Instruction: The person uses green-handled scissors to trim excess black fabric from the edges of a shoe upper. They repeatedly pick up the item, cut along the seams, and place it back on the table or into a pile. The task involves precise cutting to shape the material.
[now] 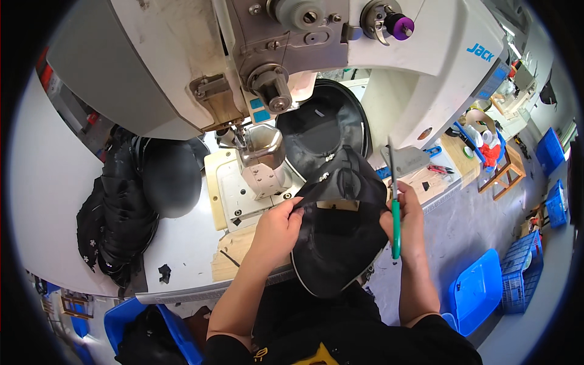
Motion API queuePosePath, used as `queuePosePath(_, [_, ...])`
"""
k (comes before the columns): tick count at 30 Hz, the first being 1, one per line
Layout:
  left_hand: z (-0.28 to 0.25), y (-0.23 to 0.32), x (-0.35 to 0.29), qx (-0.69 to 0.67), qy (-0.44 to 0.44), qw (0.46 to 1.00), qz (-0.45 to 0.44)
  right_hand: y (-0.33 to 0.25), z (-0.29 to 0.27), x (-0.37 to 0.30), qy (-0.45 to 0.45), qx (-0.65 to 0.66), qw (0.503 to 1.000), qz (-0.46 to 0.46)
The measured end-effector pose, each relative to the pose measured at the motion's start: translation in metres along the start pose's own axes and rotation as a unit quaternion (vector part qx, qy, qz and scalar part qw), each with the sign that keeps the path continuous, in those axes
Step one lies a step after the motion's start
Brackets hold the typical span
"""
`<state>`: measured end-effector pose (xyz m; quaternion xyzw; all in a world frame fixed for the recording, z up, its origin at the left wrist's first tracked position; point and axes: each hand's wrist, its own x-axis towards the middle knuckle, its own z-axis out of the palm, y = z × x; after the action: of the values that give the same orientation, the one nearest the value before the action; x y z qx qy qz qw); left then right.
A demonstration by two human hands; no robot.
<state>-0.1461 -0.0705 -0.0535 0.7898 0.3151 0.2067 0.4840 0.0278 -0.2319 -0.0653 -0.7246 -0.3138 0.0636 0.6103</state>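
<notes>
A black cap (334, 243) is stretched between my hands at the table's front edge, its brim towards me and an opening through its middle. My left hand (278, 226) pinches the cap's left edge between thumb and fingers. My right hand (407, 216) is closed at the cap's right side and also carries green-handled scissors (396, 226), their blades pointing up and away from me. Just beyond the cap, the sewing machine's metal post (263, 152) rises under the needle area. Some of my right fingers are hidden behind the scissors and the cloth.
Black caps are piled on the left (131, 201); another black hat (322, 125) lies behind the post. Small red snips (440, 169) lie right of the machine. Cloth scraps (164, 274) dot the table. Blue bins (477, 292) stand on the floor at right and lower left.
</notes>
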Motion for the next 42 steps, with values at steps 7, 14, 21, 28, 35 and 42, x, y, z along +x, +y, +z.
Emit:
queuePosePath(7, [0.001,0.002,-0.011,0.017,0.045,0.992,0.119,-0.004,-0.008,-0.010,-0.047,0.036,0.998,-0.024])
queuePosePath(14, [0.004,-0.007,0.021,0.052,0.068,0.992,0.088,0.003,0.000,0.000,-0.019,-0.120,0.992,-0.035])
queuePosePath(21, [0.005,-0.020,0.013,0.041,0.089,0.984,0.146,-0.001,0.001,0.003,-0.038,-0.075,0.993,-0.082])
queuePosePath(28, [0.022,-0.027,0.016,0.144,0.207,0.936,0.245,-0.007,0.001,0.006,-0.026,-0.145,0.982,-0.118])
queuePosePath(35, [0.021,-0.020,0.000,0.102,0.181,0.948,0.240,-0.017,-0.017,-0.006,-0.145,-0.066,0.986,-0.044])
queuePosePath(42, [0.013,-0.043,0.029,-0.113,0.060,0.990,0.060,-0.011,0.004,0.019,-0.138,-0.017,0.990,-0.033])
